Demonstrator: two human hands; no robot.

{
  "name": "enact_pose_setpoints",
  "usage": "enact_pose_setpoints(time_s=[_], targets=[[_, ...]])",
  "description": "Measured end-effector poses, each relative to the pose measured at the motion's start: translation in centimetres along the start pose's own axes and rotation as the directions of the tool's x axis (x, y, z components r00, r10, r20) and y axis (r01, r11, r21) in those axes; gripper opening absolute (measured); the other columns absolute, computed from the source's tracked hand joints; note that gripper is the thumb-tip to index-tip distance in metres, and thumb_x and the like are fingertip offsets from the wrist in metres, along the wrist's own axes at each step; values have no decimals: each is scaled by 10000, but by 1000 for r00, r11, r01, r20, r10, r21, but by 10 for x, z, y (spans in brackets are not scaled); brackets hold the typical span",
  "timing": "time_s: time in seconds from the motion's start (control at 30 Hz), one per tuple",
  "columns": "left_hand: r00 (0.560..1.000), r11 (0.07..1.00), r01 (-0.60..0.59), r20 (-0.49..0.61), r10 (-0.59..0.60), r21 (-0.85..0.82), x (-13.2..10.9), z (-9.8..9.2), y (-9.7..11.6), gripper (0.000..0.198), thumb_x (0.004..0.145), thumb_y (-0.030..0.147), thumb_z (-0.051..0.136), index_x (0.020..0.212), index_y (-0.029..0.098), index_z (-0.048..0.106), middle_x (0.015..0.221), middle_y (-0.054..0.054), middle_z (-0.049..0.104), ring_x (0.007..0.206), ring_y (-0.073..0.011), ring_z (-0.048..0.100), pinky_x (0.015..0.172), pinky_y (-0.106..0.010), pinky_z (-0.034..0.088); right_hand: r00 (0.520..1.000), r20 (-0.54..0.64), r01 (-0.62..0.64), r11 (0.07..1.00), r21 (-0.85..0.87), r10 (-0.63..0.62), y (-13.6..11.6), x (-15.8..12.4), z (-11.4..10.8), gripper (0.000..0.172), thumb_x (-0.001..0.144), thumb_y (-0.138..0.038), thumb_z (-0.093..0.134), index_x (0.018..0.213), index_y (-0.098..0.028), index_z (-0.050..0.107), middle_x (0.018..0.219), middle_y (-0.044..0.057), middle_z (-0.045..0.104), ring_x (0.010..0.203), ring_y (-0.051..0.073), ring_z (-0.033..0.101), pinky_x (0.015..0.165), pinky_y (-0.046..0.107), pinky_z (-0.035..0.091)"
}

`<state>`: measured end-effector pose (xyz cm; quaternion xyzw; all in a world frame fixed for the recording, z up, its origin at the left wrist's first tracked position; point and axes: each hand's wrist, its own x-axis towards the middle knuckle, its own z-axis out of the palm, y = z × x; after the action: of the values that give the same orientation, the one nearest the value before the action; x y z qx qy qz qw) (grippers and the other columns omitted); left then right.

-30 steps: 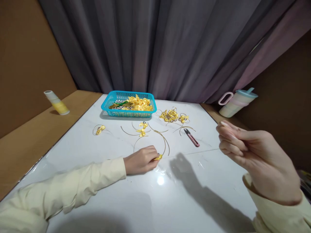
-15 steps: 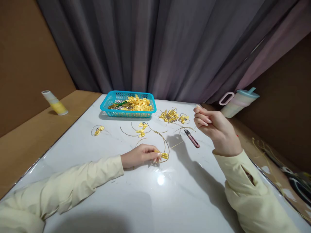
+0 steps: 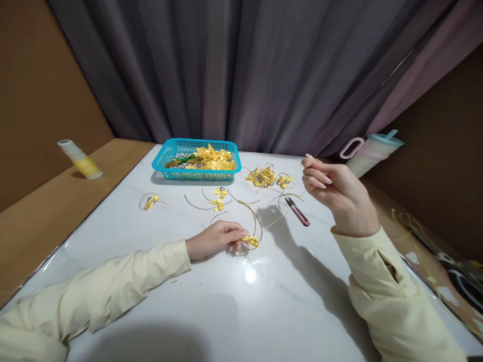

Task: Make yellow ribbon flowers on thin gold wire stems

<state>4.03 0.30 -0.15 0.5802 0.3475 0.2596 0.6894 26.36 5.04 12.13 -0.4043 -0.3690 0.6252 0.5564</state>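
Note:
My left hand (image 3: 219, 239) pinches a yellow bow (image 3: 251, 241) low over the white table, near its middle. Thin brown cords (image 3: 256, 215) curve beside that bow. A pale thread (image 3: 276, 221) runs from near the bow up to the right, toward my right hand (image 3: 337, 193). That hand is raised, with thumb and forefinger pressed together; the thread's end at the fingertips is too small to make out. Pink-handled snips (image 3: 298, 211) lie left of my right wrist. Two small yellow bows (image 3: 219, 203) with cords lie beyond my left hand.
A blue basket (image 3: 196, 175) of yellow bows and metal pieces stands at the back. Right of it lies a pile of yellow bows (image 3: 262, 177). One bow (image 3: 151, 202) lies left. A yellow cone spool (image 3: 86, 165) and a lidded cup (image 3: 373, 151) stand at the sides.
The view has shifted slightly. My right hand is a little higher relative to the cup and stays pinched. My left hand still holds the bow.

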Motion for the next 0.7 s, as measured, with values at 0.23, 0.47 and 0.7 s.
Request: enact_pose_setpoints(time_s=[0.23, 0.47, 0.7], targets=[[999, 998, 0, -33, -2, -64, -1, 1, 3, 273, 764, 325, 628, 941, 148, 518, 522, 50, 517, 472, -80, 433, 492, -210, 327, 1000, 10, 25, 999, -28, -24, -6, -6, 3, 367, 885, -9, 333, 594, -148, 509, 488, -75, 251, 367, 30, 79, 313, 82, 228], [998, 1000, 7, 66, -5, -24, -2, -3, 5, 192, 765, 233, 539, 780, 91, 667, 496, 8, 513, 503, -93, 452, 524, -225, 338, 1000, -18, 8, 1000, 5, -7, -2, 8, 10, 290, 854, -1, 363, 636, -142, 494, 545, -58, 418, 341, -5, 194, 313, 73, 264], [991, 1000, -25, 136, 22, 19, -4, -3, 9, 204, 764, 288, 601, 697, 104, 659, 509, 5, 546, 509, -90, 473, 536, -221, 368, 997, 2, 70, 969, -236, -72, 27, 50, 10, 209, 822, -30, 447, 662, -163, 437, 606, -22, 540, 411, 20, 402, 418, 109, 408]])
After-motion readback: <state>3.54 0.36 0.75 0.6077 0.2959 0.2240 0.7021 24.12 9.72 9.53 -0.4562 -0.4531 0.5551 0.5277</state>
